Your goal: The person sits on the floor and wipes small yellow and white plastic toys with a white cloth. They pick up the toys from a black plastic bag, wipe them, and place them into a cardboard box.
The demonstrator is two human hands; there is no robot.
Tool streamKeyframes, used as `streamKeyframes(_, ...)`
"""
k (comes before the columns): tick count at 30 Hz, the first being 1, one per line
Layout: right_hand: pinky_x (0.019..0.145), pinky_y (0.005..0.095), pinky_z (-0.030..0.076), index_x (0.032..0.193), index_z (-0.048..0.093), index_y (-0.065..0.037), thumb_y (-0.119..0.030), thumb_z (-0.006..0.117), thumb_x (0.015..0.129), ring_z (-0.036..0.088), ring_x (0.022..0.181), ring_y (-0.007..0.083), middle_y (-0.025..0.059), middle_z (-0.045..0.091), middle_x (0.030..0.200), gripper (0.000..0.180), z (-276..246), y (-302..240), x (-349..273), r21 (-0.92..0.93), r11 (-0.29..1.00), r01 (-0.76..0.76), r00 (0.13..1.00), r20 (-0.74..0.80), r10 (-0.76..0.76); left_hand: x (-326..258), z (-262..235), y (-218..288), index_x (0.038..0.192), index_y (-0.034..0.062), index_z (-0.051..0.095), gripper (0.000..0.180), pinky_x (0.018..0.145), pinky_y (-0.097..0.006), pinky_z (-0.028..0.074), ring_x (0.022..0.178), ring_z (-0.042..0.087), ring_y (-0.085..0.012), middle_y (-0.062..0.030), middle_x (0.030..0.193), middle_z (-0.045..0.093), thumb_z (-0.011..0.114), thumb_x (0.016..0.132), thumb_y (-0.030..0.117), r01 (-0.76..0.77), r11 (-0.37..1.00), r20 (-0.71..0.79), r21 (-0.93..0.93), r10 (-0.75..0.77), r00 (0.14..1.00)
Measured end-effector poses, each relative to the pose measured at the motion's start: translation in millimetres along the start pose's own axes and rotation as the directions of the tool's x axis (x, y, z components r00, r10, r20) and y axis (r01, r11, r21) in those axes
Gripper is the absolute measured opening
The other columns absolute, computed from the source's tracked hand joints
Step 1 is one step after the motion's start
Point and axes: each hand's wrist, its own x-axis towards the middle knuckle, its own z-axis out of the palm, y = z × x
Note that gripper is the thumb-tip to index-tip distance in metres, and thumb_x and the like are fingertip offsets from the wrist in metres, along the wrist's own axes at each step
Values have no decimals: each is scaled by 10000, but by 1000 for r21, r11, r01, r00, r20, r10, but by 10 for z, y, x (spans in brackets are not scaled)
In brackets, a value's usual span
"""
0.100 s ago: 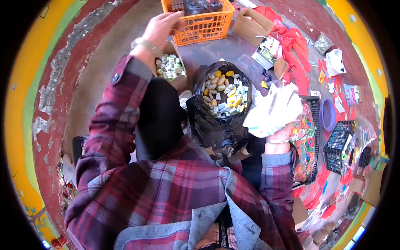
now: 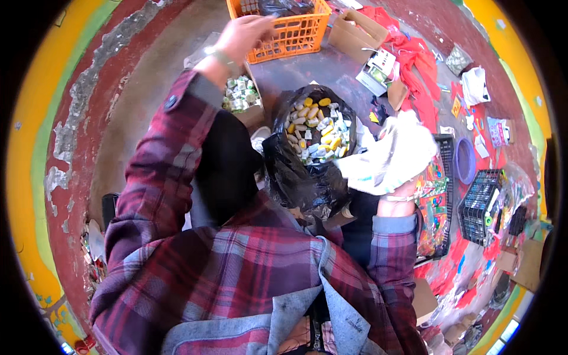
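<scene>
Two hands: left hand [image 2: 245,36] and right hand [image 2: 405,190], both bare; one pale band on each wrist.
Left fingers: bent and close together, beside the near wall of one orange crate [image 2: 296,38]; could not tell whether they touched the crate or gripped anything.
Right fingers: closed on one white bundle [image 2: 390,157], which covered most of them.
White bundle: count 1; held raised, seen just right of the mouth of the black bag [image 2: 302,180]; blurred, bag or cloth not determined.
Black bag: count 1; stood open between two dark-clad legs [image 2: 228,165].
Yellow and white pieces [image 2: 322,130]: inside the black bag; more than ten, of which over five yellow; overlapping, so no exact count.
Cardboard boxes near the crate: 2; a small box [image 2: 255,112] below the left wrist, holding more than ten white-and-green pieces [image 2: 239,93], and an open carton [image 2: 355,44] right of the crate.
Orange crate: count 1; contained dark plastic [image 2: 286,7].
Black crates to the right: 2; a near crate [image 2: 451,183] with colourful packets [image 2: 435,216], and a far crate [image 2: 476,207].
Purple basin [image 2: 464,161]: count 1; between those two crates, toward their far ends.
Red sheeting [image 2: 417,71]: spread right of the carton; number of pieces unclear.
</scene>
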Motion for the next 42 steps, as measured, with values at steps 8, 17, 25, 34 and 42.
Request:
streamKeyframes(8, 810, 339, 460, 1148, 511, -32, -252, 573, 790, 560, 963, 250, 130, 561, 1072, 425, -582, 468, 382, -449, 889, 87, 980, -122, -157, 16, 1592, -1859, 791, 50, 631, 220, 673, -406, 486, 780, 599, -294, -137, 796, 624, 480, 782, 211, -752, 481, 801, 450, 153, 578)
streamKeyframes(17, 752, 362, 471, 1121, 506, 19, -328, 646, 693, 585, 873, 296, 172, 577, 993, 568, -326, 703, 297, -347, 937, -43, 996, -90, 13, -899, 2138, -3326, 835, 86, 638, 212, 761, -411, 474, 860, 601, -331, -166, 881, 633, 491, 769, 223, -155, 624, 504, 766, -434, 747)
streamKeyframes(25, 714, 390, 464, 1092, 515, 28, -413, 686, 564, 581, 802, 345, 193, 578, 934, 709, -504, 612, 518, -365, 920, -145, 989, -51, 136, -887, 2416, -3488, 1104, 122, 544, 439, 858, -416, 440, 1010, 526, -371, -208, 1073, 554, 630, 698, 263, 118, 718, 325, 686, -448, 833)
streamKeyframes(34, 692, 424, 454, 1077, 523, 33, -488, 719, 446, 575, 754, 391, 212, 577, 899, 841, -501, 663, 478, -384, 914, -133, 991, -31, 132, -748, 2976, -3365, 1307, 179, 372, 711, 935, -441, 382, 1113, 427, -405, -216, 1224, 412, 710, 696, 318, 117, 608, 342, 786, -584, 736)
streamKeyframes(42, 705, 443, 446, 1094, 528, 31, -449, 726, 411, 565, 790, 409, 222, 567, 984, 858, -458, 602, 481, -343, 939, -4, 997, 74, 31, -828, 3058, -4014, 1076, 204, 555, 340, 772, -418, 456, 946, 542, -335, -59, 1029, 566, 566, 752, 305, -293, 526, 556, 799, -457, 695)
